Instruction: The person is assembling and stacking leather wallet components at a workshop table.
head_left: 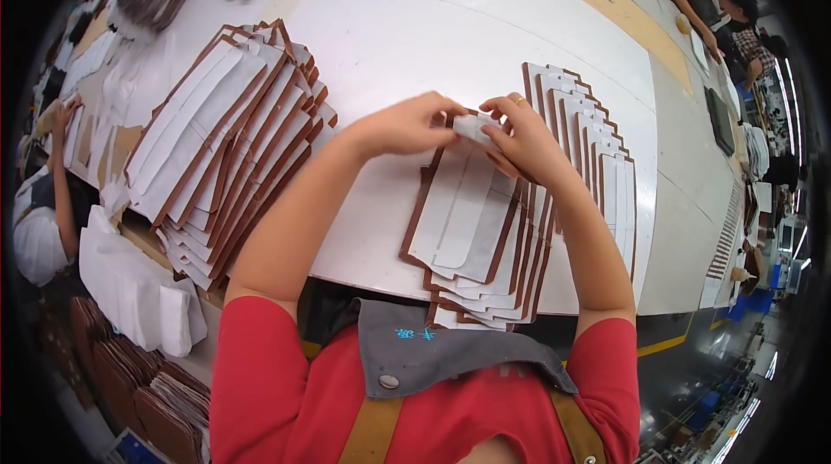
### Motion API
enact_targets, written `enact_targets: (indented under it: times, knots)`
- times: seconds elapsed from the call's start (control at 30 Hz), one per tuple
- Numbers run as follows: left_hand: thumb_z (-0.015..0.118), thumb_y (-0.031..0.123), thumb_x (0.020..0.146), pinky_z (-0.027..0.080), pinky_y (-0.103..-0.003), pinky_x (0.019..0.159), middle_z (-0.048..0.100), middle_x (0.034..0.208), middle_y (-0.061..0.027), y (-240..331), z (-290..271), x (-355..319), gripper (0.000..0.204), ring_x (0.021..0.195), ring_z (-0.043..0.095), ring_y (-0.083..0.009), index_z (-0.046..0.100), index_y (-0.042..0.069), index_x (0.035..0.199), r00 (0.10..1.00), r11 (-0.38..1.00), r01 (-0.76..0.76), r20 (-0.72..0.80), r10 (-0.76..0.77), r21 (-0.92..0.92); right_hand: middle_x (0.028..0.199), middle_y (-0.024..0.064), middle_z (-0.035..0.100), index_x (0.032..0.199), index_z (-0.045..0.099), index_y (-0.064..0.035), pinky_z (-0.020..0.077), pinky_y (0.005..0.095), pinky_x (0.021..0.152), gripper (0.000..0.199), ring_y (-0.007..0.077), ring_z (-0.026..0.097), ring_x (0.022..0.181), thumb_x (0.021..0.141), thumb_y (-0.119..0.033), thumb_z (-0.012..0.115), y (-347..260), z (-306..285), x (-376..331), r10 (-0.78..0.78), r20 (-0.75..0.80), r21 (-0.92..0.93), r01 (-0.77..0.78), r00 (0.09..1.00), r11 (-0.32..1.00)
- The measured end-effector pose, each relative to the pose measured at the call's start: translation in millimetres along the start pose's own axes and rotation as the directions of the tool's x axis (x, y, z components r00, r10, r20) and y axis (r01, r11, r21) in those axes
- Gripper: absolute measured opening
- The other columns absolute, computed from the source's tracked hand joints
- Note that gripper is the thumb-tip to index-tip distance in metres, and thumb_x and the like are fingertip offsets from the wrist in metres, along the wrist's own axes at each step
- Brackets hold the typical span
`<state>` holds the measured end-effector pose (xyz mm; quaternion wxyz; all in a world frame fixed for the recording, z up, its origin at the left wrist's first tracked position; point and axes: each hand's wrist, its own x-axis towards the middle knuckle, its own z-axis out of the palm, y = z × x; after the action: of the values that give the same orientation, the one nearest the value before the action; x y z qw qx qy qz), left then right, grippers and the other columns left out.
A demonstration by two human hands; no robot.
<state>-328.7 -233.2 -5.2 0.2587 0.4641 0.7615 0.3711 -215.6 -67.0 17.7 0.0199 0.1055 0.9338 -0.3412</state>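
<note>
1. While both hands meet above the middle stack [472, 230], the left hand [407, 125] pinches one end of a small white piece [474, 126].
2. Right hand [519, 139], ring on one finger, pinches the piece's other end.
3. Piece: held just above the stack's far edge.
4. Fanned stacks of white, brown-edged panels lie left [229, 148] and right [597, 157] on the white tabletop [415, 40].

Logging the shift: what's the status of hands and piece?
Left hand and right hand pinch small white piece. Brown-edged stack beneath. Nothing blocking.
</note>
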Motion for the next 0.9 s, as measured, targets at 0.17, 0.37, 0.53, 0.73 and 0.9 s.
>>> enact_targets:
  times: [0.17, 0.37, 0.53, 0.73, 0.9]
  knots:
    - [0.051, 0.010, 0.083, 0.044, -0.030, 0.083, 0.050, 0.106, -0.0139, -18, 5, 22, 0.028, 0.092, 0.054, -0.0222, 0.054, 0.001, 0.109, 0.996, 0.995, 0.037, -0.073, -0.044, -0.087, 0.105, 0.0140, 0.051, 0.106, 0.054, -0.0040, 0.0423, 0.0365, 0.084, 0.034, 0.0285, 0.050, 0.099, 0.077, -0.020, 0.059, 8, 9, 11, -0.003, 0.031, -0.017, 0.004, 1.000, 1.000]
    - [0.054, 0.003, 0.076, 0.045, -0.032, 0.074, 0.054, 0.092, -0.0118, -2, 4, 37, 0.018, 0.085, 0.053, -0.0226, 0.056, 0.000, 0.094, 0.986, 0.987, 0.124, 0.102, -0.135, 0.107, 0.107, 0.0105, 0.051, 0.106, 0.056, -0.0084, 0.0347, 0.0349, 0.090, 0.033, 0.0263, 0.046, 0.101, 0.075, -0.019, 0.060, 13, 9, 9, -0.099, 0.048, -0.208, 0.107, 0.994, 0.972]
    - [0.054, 0.004, 0.076, 0.042, -0.032, 0.075, 0.054, 0.090, -0.0089, -18, 14, 28, 0.012, 0.082, 0.052, -0.0232, 0.058, 0.004, 0.087, 0.998, 0.991, -0.038, -0.051, 0.045, 0.128, 0.105, 0.0085, 0.052, 0.103, 0.057, -0.0088, 0.0321, 0.0369, 0.091, 0.030, 0.0253, 0.045, 0.102, 0.075, -0.018, 0.061, 19, 14, 6, -0.209, -0.028, -0.144, 0.202, 0.978, 0.969]
    - [0.055, 0.005, 0.076, 0.036, -0.034, 0.083, 0.053, 0.095, -0.0051, -15, 18, 13, 0.017, 0.088, 0.050, -0.0222, 0.061, 0.010, 0.091, 0.980, 0.985, -0.100, -0.156, 0.122, 0.143, 0.102, 0.0076, 0.053, 0.101, 0.058, -0.0107, 0.0304, 0.0360, 0.091, 0.028, 0.0245, 0.045, 0.100, 0.074, -0.018, 0.061, 23, 15, 6, -0.200, -0.044, -0.064, 0.197, 0.979, 0.978]
    - [0.055, 0.005, 0.077, 0.034, -0.036, 0.084, 0.052, 0.098, -0.0034, -18, 22, 7, 0.018, 0.090, 0.048, -0.0224, 0.061, 0.011, 0.093, 0.968, 0.967, -0.116, -0.192, 0.161, 0.225, 0.101, 0.0072, 0.053, 0.099, 0.060, -0.0101, 0.0302, 0.0361, 0.092, 0.024, 0.0246, 0.045, 0.100, 0.076, -0.015, 0.061, 20, 15, 6, -0.200, -0.006, -0.078, 0.198, 0.980, 0.977]
